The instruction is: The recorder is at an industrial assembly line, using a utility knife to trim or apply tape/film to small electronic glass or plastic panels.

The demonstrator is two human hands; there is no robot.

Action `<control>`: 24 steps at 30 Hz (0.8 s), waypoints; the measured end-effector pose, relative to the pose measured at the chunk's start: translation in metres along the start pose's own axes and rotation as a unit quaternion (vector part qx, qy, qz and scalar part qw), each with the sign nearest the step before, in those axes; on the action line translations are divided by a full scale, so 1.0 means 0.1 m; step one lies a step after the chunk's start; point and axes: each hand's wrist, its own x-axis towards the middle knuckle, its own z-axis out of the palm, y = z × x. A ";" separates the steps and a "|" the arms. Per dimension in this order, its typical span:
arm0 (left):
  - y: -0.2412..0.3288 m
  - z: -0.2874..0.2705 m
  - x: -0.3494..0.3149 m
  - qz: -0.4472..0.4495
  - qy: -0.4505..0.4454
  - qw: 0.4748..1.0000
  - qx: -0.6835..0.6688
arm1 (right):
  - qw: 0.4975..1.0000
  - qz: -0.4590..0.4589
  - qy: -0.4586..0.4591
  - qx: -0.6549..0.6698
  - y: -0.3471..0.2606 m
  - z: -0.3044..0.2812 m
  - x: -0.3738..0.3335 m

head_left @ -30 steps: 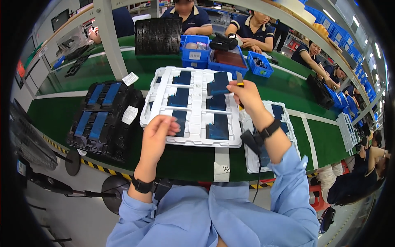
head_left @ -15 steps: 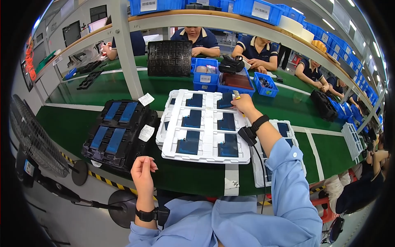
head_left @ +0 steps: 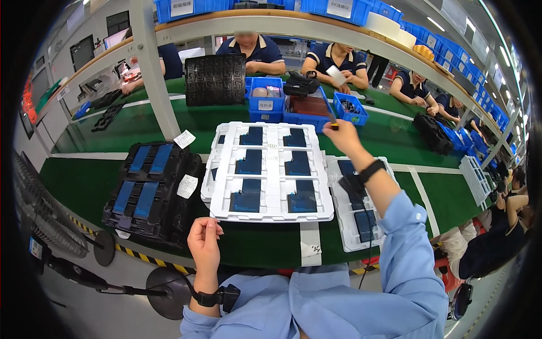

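Note:
My right hand (head_left: 342, 137) is closed round a small yellow-and-black tool (head_left: 334, 125), just past the far right corner of a white plastic tray (head_left: 272, 195). Most of the tool is hidden by my fingers, so its kind is unclear. Several flat, dark blue notched pieces (head_left: 246, 196) lie in the tray's pockets, in two columns. The tray rests on another white tray. My left hand (head_left: 204, 242) hovers by the tray's near left corner, its fingers curled together with nothing visible in them. Each wrist wears a black strap with a small device.
A black tray stack (head_left: 148, 195) with long blue pieces stands left, paper slips on it. Another white tray (head_left: 354, 240) lies right. Beyond are blue bins (head_left: 266, 117), a black patterned panel (head_left: 215, 81) and a shelf post (head_left: 159, 85). Co-workers sit across the green bench (head_left: 395, 148).
My right hand has lifted off the far right piece and moved slightly right, with the tool still in it. My left hand stays near the tray's corner. The view has shifted a little.

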 end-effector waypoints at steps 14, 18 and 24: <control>-0.19 -0.12 0.20 -0.039 0.032 0.995 0.083 | 0.890 0.240 0.053 -0.385 1.13 -1.69 -2.27; -0.12 -0.10 0.21 -0.054 0.003 0.981 0.189 | 0.916 0.303 0.129 -0.227 0.73 -1.54 -2.75; -0.17 -0.03 0.19 -0.059 -0.031 0.970 0.236 | 0.884 0.373 -0.173 0.222 -0.38 -1.04 -2.93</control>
